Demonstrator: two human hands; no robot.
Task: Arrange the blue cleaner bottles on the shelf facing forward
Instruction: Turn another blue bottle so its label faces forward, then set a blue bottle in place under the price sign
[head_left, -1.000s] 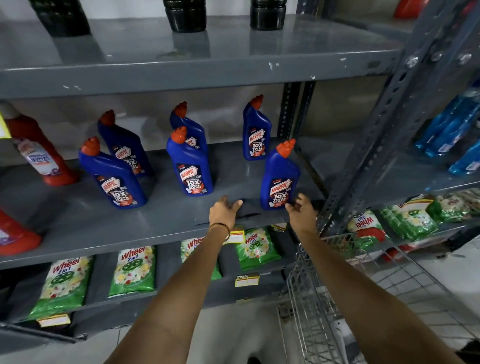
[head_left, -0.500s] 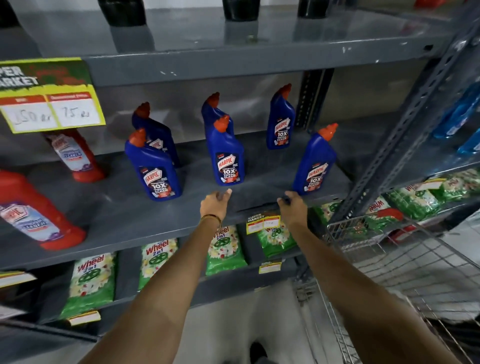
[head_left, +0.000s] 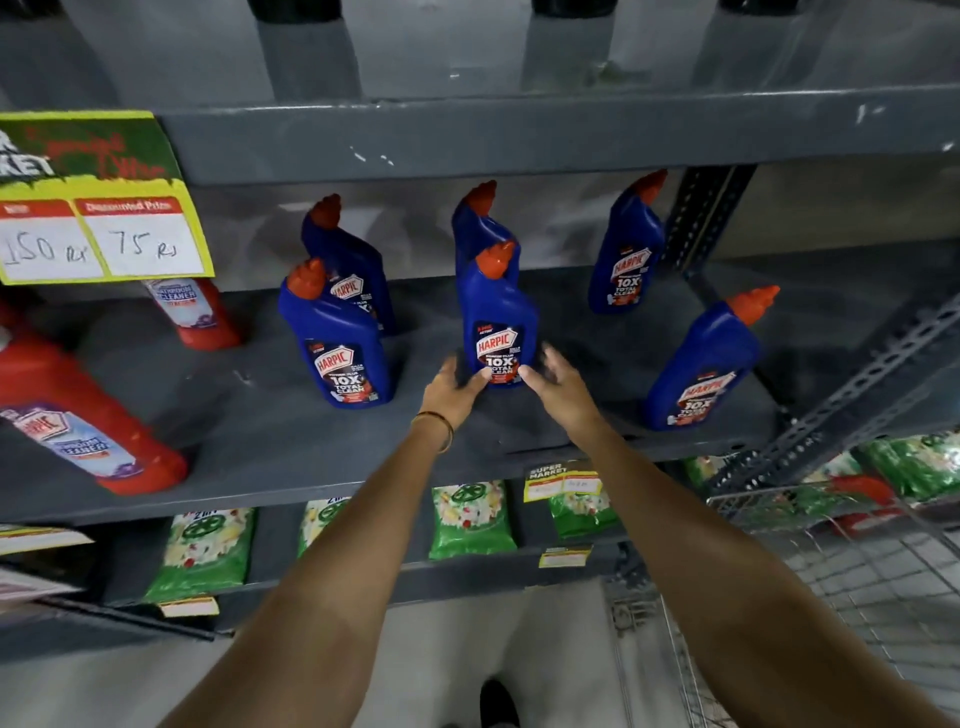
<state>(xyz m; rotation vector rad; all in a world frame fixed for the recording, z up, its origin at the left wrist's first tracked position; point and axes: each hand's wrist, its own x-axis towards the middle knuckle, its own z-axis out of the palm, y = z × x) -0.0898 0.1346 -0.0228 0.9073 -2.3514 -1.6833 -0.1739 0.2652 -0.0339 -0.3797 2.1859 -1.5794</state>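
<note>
Both hands reach to the middle front blue cleaner bottle (head_left: 500, 332) on the grey shelf (head_left: 270, 441). Left hand (head_left: 454, 387) and right hand (head_left: 558, 387) flank its base, fingers spread, thumbs at the label; firm contact cannot be confirmed due to blur. Five more blue bottles stand nearby.

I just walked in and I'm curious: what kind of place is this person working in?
Most likely a supermarket aisle. A yellow price sign with handwritten prices hangs from a grey metal shelf, branded blue cleaner bottles stand in rows, and a wire shopping trolley sits at the right.
</note>
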